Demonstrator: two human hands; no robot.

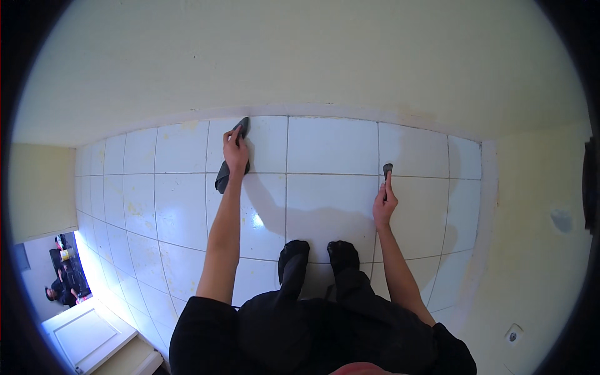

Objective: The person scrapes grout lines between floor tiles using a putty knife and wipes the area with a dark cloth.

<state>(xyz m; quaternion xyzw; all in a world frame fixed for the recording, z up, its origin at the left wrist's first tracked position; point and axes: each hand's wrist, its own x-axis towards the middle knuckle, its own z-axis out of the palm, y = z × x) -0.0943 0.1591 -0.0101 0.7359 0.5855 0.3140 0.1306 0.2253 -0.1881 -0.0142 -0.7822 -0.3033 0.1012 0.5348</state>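
Down on the white tile floor (331,194), a dark cloth (222,180) lay under the person's left hand (235,153), toward the foot of the facing wall (300,56). Dark material showed on both sides of that hand: a narrow tip ahead of the fingers, close to the wall, and a wider, folded part behind, beside the wrist. The left fingers were bent over it and gripped it; whether it was all one piece could not be told.

Well apart, on the other side, the right hand (385,207) gripped a small dark tool (388,169) with a flared end, which pointed away from the body. The forefinger stretched along it while the other fingers curled in; whether its end touched the floor was unclear.

Between the forearms, nearer the body, were two feet in black footwear (294,251), below a soft shadow on the tiles. Yellowish stains (134,209) marked the floor to the left. On the right, a pale side wall (531,206) bore a grey patch (561,220) and, lower down, a socket (514,335). At far left, past a white door (90,334), another person (60,290) in dark clothes and a cap showed small in a bright opening.
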